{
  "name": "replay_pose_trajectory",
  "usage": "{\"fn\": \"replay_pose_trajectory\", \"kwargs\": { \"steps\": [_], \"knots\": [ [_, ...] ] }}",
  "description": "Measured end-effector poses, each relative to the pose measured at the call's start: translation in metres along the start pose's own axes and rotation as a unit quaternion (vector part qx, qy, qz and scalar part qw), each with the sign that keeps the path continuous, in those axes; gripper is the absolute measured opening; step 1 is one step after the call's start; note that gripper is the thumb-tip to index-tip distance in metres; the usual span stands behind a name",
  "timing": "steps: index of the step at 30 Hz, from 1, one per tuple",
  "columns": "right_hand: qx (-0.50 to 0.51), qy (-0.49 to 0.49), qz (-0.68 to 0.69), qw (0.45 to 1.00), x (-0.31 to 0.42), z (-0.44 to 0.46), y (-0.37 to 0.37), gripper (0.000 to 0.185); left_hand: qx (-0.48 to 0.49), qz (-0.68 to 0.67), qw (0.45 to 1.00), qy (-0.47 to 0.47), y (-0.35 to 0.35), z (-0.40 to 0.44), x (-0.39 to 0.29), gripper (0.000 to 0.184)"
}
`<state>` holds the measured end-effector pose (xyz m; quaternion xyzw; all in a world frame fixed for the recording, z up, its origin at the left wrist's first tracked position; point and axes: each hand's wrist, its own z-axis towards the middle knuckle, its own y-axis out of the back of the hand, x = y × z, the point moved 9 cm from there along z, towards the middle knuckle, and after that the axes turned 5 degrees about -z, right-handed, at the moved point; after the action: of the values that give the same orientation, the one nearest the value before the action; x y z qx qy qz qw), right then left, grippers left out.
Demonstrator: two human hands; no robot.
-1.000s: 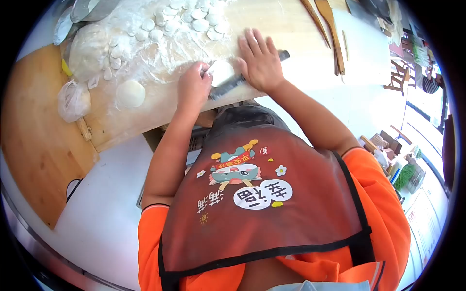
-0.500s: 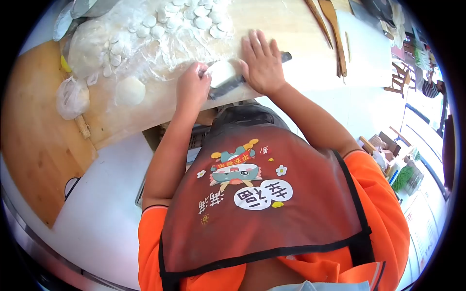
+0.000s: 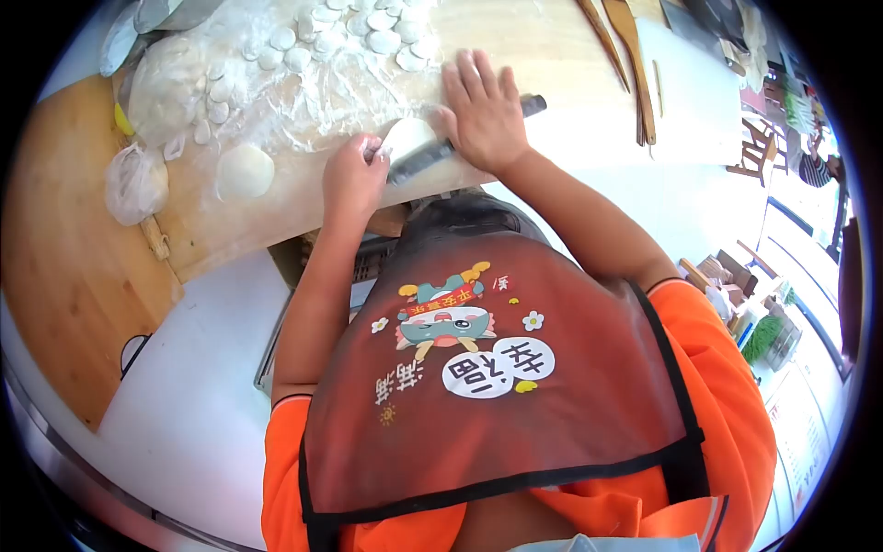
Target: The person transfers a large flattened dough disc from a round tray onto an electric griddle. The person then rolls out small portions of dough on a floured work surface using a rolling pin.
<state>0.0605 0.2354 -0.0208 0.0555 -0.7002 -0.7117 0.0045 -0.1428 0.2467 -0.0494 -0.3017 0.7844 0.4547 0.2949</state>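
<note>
My left hand (image 3: 355,177) is closed in a pinch at the left edge of a round, pale dough wrapper (image 3: 408,135). My right hand (image 3: 485,118) lies flat with fingers stretched out, its palm over a dark rolling pin (image 3: 423,162). The pin slants up to the right, and its far end shows beyond my wrist. Part of the wrapper sits against the pin's upper side. To the left, a larger flat dough round (image 3: 246,172) rests on the floury board (image 3: 303,198).
Several small floured dough discs (image 3: 384,41) lie at the back of the board. A knotted plastic bag (image 3: 136,187) sits at the left edge. Wooden utensils (image 3: 635,69) and a thin stick (image 3: 659,87) lie at the back right.
My left hand has shifted slightly left and down. My right hand has moved a little up and left, and the rolling pin has shifted slightly left. More of the pin shows between my hands.
</note>
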Motion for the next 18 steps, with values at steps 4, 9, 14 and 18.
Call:
{"fn": "replay_pose_trajectory", "kwargs": {
  "steps": [4, 9, 14, 18],
  "knots": [
    [-0.026, -0.041, -0.013, 0.999, -0.005, 0.058, -0.014, 0.068, -0.040, 0.036, 0.998, -0.038, 0.011, 0.014, -0.008, 0.020],
    [0.032, 0.023, -0.001, 0.999, 0.004, -0.016, -0.009, 0.076, -0.023, 0.067, 0.997, -0.042, 0.018, 0.013, -0.014, 0.021],
    [-0.053, 0.043, 0.013, 0.998, 0.010, -0.008, 0.005, 0.066, -0.042, -0.026, 0.999, -0.008, 0.010, -0.009, 0.007, 0.025],
    [-0.038, 0.173, 0.106, 0.978, 0.011, -0.001, 0.010, 0.058, -0.039, 0.054, 0.997, -0.037, 0.011, -0.008, -0.003, 0.025]
  ]
}}
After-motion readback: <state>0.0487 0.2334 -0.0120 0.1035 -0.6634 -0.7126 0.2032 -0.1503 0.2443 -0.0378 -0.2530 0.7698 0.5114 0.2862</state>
